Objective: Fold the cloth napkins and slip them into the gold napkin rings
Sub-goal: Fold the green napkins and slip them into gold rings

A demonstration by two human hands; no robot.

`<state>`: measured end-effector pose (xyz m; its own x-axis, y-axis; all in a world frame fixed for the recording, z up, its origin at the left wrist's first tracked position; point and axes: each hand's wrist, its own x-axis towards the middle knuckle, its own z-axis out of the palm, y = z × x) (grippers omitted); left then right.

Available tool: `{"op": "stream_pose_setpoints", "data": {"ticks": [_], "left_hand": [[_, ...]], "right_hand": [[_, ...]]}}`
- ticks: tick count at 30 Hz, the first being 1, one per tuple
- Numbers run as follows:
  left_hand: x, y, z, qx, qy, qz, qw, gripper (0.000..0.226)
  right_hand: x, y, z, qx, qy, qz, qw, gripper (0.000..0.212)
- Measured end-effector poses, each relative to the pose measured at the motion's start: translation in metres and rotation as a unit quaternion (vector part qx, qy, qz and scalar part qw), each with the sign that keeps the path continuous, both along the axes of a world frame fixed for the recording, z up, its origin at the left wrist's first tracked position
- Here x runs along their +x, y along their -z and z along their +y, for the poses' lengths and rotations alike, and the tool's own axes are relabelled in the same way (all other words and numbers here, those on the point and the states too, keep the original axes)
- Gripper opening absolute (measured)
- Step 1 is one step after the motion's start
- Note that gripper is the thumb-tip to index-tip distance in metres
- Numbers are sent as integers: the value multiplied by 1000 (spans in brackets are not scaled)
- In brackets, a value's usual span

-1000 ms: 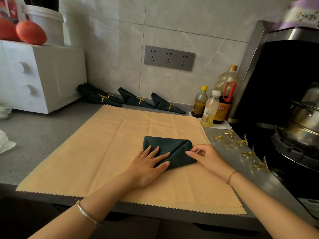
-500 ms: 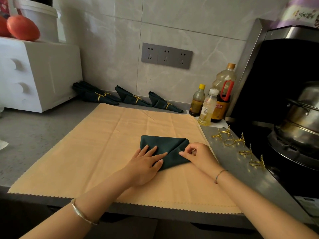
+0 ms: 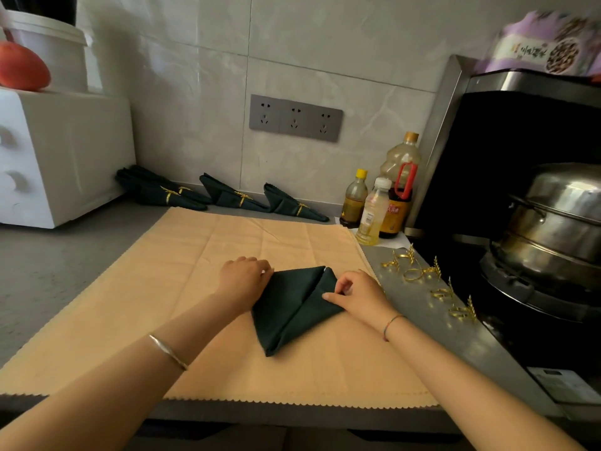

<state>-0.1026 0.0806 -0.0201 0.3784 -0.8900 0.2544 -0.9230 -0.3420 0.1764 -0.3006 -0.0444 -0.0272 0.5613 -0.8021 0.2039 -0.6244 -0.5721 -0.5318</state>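
Grey counter [image 3: 65,271] w/ tan mat [image 3: 162,304], gold rings [image 3: 413,273], white oven [image 3: 65,157], ringed napkins [image 3: 234,198].

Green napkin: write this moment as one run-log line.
step: folding | napkin: triangle on mat | left hand: holds left corner | right hand: pinches right flap

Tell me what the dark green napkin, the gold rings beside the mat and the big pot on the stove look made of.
Dark green folded napkin: woven cloth, matte; it holds soft creases.
Gold leaf-trimmed rings: likely thin metal, shiny; they glint.
Large silver stacked pot: probably stainless steel, polished; it mirrors the light.
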Motion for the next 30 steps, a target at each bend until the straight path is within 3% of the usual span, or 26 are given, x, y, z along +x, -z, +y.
{"op": "stream_pose_setpoints", "data": {"ticks": [6,10,12,15,17,21,30], "left_hand": [[-18,-15,18,31,-50,67,996,39],[-45,-17,29,39,-20,241,969,54],[-59,-18,33,61,9,194,979,63],[-70,-18,30,27,34,-3,999,63],[-70,-19,22,-1,79,-40,996,55],[-65,-8,1,65,179,-36,981,53],[-64,13,-12,137,177,13,975,53]], "right_hand": [[4,-9,-3,4,34,40,999,29],[8,-5,-6,26,46,41,998,27],[9,-2,-8,35,47,39,998,29],[8,4,-4,31,47,24,998,34],[8,10,1,2,48,12,999,35],[8,13,9,-36,47,-11,998,36],[-3,10,13,-56,-26,-48,997,20]]}}
